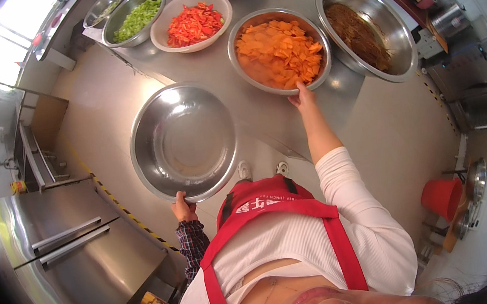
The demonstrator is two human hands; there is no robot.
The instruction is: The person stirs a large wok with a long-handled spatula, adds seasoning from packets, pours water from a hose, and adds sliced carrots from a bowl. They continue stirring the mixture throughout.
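My left hand (183,209), below a plaid sleeve, grips the near rim of a large empty stainless steel bowl (193,144), tilted so that its inside faces me. My right hand (303,94) grips the near rim of a steel bowl (234,63) on the metal table, its thumb over the edge. Sliced carrots (279,53) fill much of that bowl. Right of it, a tilted steel bowl (397,35) holds brown strands (354,36) and some liquid. To its left stands a pale bowl (157,26) of chopped red peppers (195,24).
The stainless steel table (257,114) also bears bowls of chopped green vegetables (138,20). Steel cabinets (75,256) stand at the lower left, beside yellow-black floor tape (126,212). A red bucket (441,199) is at the right. Pots and cookers line the upper right wall.
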